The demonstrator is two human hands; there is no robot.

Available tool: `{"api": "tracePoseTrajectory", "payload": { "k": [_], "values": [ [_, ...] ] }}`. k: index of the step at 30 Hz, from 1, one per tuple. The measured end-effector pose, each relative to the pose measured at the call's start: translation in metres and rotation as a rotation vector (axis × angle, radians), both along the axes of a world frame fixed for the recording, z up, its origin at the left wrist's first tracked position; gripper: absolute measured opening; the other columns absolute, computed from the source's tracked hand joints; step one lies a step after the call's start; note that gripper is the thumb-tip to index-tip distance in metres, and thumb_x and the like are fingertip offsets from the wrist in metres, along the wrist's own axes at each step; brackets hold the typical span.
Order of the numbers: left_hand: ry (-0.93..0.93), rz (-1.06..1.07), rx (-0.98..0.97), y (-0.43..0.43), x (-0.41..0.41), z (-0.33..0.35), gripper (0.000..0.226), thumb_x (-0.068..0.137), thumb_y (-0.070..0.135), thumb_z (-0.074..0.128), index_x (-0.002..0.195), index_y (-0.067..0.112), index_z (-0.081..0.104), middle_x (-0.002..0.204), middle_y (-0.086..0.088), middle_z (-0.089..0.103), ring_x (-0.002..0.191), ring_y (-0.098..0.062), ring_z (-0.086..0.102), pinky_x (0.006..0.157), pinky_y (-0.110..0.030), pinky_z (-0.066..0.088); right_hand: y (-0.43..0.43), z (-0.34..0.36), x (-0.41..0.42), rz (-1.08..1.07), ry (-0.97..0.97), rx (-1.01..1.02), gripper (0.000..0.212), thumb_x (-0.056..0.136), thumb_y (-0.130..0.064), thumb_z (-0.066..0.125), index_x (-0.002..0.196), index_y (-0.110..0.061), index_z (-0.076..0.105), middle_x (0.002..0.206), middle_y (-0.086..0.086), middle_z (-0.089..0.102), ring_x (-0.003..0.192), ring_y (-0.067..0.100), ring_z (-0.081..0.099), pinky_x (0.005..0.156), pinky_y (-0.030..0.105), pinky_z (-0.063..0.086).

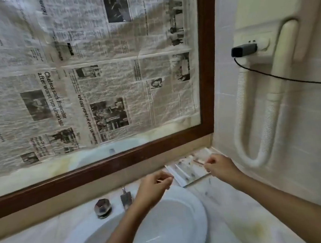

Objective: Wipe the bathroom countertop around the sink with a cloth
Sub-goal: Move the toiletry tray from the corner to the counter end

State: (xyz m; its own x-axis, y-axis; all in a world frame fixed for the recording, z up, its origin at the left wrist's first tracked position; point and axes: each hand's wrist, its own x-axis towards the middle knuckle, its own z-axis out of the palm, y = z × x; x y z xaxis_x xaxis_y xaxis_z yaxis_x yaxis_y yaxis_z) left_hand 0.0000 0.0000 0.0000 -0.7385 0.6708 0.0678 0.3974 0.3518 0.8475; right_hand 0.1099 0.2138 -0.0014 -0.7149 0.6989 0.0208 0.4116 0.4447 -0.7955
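A pale marble countertop (233, 212) surrounds a white oval sink (190, 200). No cloth is in view. A dirty white ribbed tray (189, 169) lies in the back right corner of the countertop, under the mirror frame. My left hand (154, 186) reaches over the sink, its curled fingertips at the tray's left end. My right hand (221, 166) has its fingers pinched together at the tray's right end. Blur hides whether either hand grips the tray.
A chrome tap (126, 198) and knob (103, 207) stand behind the sink. The wood-framed mirror (208, 77) is covered with newspaper. A wall-mounted hair dryer (265, 33) with a hose hangs on the right tiled wall, and a black plug (244, 50) and cable sit beside it.
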Motion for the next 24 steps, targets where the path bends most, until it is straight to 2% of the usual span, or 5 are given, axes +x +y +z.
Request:
{"api": "tracePoseTrajectory", "payload": {
  "k": [9, 13, 15, 20, 24],
  "values": [
    [-0.269, 0.291, -0.048, 0.118, -0.039, -0.088, 0.013, 0.089, 0.015, 0.060, 0.093, 0.023, 0.069, 0.091, 0.003, 0.069, 0.088, -0.012, 0.063, 0.065, -0.020, 0.041, 0.154, -0.109, -0.055, -0.083, -0.218, -0.051, 0.009, 0.086, -0.016, 0.050, 0.085, -0.008, 0.054, 0.092, 0.009, 0.058, 0.070, 0.019, 0.051, 0.055, 0.028, 0.036],
    [-0.295, 0.287, -0.178, 0.152, -0.065, -0.127, 0.020, 0.089, 0.019, 0.061, 0.108, 0.022, 0.066, 0.108, 0.001, 0.068, 0.094, -0.014, 0.062, 0.065, -0.020, 0.045, 0.204, -0.148, -0.088, -0.077, -0.312, 0.049, 0.027, 0.087, -0.016, 0.049, 0.112, -0.006, 0.056, 0.120, 0.013, 0.053, 0.103, 0.029, 0.055, 0.081, 0.035, 0.048],
    [-0.293, 0.305, -0.224, 0.165, -0.078, -0.143, 0.028, 0.089, 0.022, 0.061, 0.118, 0.020, 0.063, 0.117, 0.000, 0.065, 0.100, -0.018, 0.061, 0.075, -0.025, 0.050, 0.222, -0.161, -0.102, -0.072, -0.346, 0.126, 0.037, 0.089, -0.014, 0.050, 0.124, -0.004, 0.052, 0.131, 0.016, 0.049, 0.116, 0.033, 0.051, 0.092, 0.040, 0.047],
    [-0.259, 0.406, -0.251, 0.195, -0.101, -0.164, 0.048, 0.090, 0.019, 0.060, 0.136, 0.013, 0.050, 0.139, -0.009, 0.053, 0.121, -0.028, 0.053, 0.100, -0.039, 0.046, 0.253, -0.181, -0.134, -0.080, -0.402, 0.184, 0.048, 0.091, -0.012, 0.045, 0.138, -0.006, 0.041, 0.143, 0.015, 0.043, 0.127, 0.034, 0.044, 0.102, 0.041, 0.040],
    [-0.272, 0.407, -0.283, 0.208, -0.110, -0.177, 0.054, 0.088, 0.019, 0.061, 0.140, 0.014, 0.046, 0.141, -0.011, 0.052, 0.123, -0.029, 0.053, 0.102, -0.041, 0.045, 0.266, -0.191, -0.152, -0.113, -0.391, 0.198, 0.040, 0.089, -0.010, 0.048, 0.129, -0.008, 0.047, 0.135, 0.014, 0.051, 0.123, 0.034, 0.047, 0.100, 0.043, 0.040]
  ]
}}
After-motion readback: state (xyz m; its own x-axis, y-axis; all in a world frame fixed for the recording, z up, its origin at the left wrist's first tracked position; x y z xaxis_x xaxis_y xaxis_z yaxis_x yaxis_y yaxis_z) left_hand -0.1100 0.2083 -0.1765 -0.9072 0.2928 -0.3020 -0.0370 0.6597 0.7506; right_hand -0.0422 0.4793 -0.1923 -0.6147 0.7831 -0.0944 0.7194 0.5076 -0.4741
